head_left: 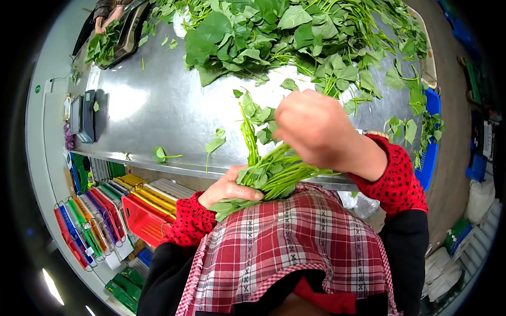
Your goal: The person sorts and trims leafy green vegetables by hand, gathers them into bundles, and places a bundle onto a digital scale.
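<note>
My left hand [232, 188] is wrapped round a bunch of leafy greens [279, 176], thumb across the stems, close against the checked apron at the table's near edge. The leaves point down to the left and the pale green stems fan out to the right. Just above those stems is my right hand [311, 126], its fingers curled in and slightly blurred; whatever they hold is hidden. A few upright stems with leaves [250, 131] stand between the two hands. Beyond them, a large heap of the same greens [295, 39] covers the far part of the metal table [174, 100].
Another person's hands [108, 21] work with greens by a dark crate [129, 37] at far left. A scale [84, 118] stands on the table's left end. Below it are a red basket [147, 218] and coloured racks [95, 224]. A blue crate [431, 142] sits at right.
</note>
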`<action>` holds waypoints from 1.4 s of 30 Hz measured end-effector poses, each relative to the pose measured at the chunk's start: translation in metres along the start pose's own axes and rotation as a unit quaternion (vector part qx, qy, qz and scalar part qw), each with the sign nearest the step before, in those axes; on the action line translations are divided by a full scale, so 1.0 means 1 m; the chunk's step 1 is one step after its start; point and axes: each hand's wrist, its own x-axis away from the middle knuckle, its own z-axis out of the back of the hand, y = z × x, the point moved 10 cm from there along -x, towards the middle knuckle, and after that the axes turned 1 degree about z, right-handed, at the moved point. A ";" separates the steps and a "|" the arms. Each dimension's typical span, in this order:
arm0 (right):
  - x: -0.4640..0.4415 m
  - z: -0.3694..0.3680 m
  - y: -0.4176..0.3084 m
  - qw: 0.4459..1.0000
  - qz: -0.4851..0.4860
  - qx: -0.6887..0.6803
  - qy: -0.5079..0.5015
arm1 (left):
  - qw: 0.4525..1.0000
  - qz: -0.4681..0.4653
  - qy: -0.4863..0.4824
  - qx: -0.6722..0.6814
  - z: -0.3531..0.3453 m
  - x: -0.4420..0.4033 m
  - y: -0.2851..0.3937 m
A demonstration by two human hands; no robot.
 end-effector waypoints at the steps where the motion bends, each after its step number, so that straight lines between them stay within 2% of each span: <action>1: 0.004 0.025 0.009 0.991 -0.019 0.027 0.128 | 1.000 -0.010 0.004 0.019 0.000 0.001 0.001; 2: 0.016 0.048 0.019 0.965 -0.041 0.054 0.255 | 0.999 -0.018 0.007 0.038 0.000 0.002 0.001; 4: 0.039 0.100 0.064 0.921 -0.156 0.079 0.348 | 0.998 -0.018 -0.001 0.068 0.001 0.001 -0.006; 5: 0.047 0.100 0.069 0.922 -0.157 0.080 0.345 | 0.999 -0.019 0.012 0.048 0.005 0.003 -0.005; 7: 0.047 0.075 0.068 0.950 -0.115 0.146 0.251 | 0.998 -0.020 0.033 0.044 0.003 0.007 0.003; 8: 0.043 0.042 0.069 0.976 -0.141 -0.031 0.164 | 0.998 -0.019 0.032 0.046 0.003 0.006 0.002; 9: 0.044 -0.002 0.067 0.941 -0.222 -0.254 -0.007 | 0.998 -0.018 0.024 0.048 0.003 0.005 0.002; 10: 0.046 -0.030 0.054 0.893 -0.229 -0.378 -0.082 | 0.999 -0.018 0.015 0.047 0.002 0.003 0.002; 11: 0.045 -0.042 0.041 0.879 -0.225 -0.401 -0.127 | 0.999 -0.019 0.010 0.036 0.000 0.002 0.005; 12: 0.045 -0.046 0.037 0.879 -0.226 -0.401 -0.126 | 0.999 -0.017 0.009 0.036 -0.002 0.002 0.007; 15: 0.045 -0.056 0.021 0.904 -0.184 -0.319 -0.217 | 0.999 -0.008 0.006 0.036 -0.003 0.002 0.004; 16: 0.047 -0.057 0.023 0.905 -0.183 -0.318 -0.216 | 0.999 -0.008 0.006 0.035 0.001 0.001 0.001; 18: 0.049 -0.032 0.039 0.939 -0.198 -0.273 -0.068 | 1.000 -0.028 0.008 0.008 0.007 -0.001 -0.003; 19: 0.048 -0.028 0.038 0.939 -0.199 -0.271 -0.068 | 0.999 -0.026 0.013 0.027 0.006 -0.002 -0.002; 21: 0.044 -0.016 0.028 0.909 -0.188 -0.369 -0.048 | 0.999 -0.020 0.004 0.026 0.005 -0.003 -0.002; 22: 0.044 -0.016 0.025 0.909 -0.189 -0.368 -0.049 | 1.000 -0.014 -0.001 0.024 0.004 -0.004 -0.003; 24: 0.044 -0.030 0.008 0.948 -0.150 -0.242 -0.141 | 1.000 -0.014 -0.012 0.011 0.001 -0.004 0.000; 26: 0.047 -0.037 0.008 0.958 -0.156 -0.197 -0.138 | 1.000 -0.016 0.001 0.019 0.001 -0.003 0.002; 28: 0.045 -0.032 0.004 0.977 -0.129 -0.144 -0.084 | 0.999 -0.018 0.006 0.033 0.000 -0.001 0.003; 31: 0.045 -0.022 0.009 0.971 -0.137 -0.189 -0.055 | 0.999 -0.018 0.010 0.031 0.004 -0.003 0.000; 35: 0.044 -0.033 -0.002 0.981 -0.087 -0.150 -0.091 | 0.999 0.011 0.043 -0.012 0.009 0.001 -0.003; 37: 0.041 -0.023 -0.002 0.991 -0.098 -0.089 -0.004 | 0.999 -0.004 0.022 0.023 0.003 -0.001 0.000; 38: 0.040 -0.025 -0.006 0.991 -0.097 -0.089 -0.004 | 0.998 -0.019 0.001 0.058 -0.001 -0.001 0.003; 40: 0.044 -0.013 0.004 0.970 -0.159 -0.158 0.090 | 0.995 -0.031 0.001 0.092 -0.008 0.003 0.010; 42: 0.049 -0.016 0.005 0.967 -0.161 -0.160 0.113 | 0.992 -0.030 -0.015 0.121 -0.013 0.002 0.012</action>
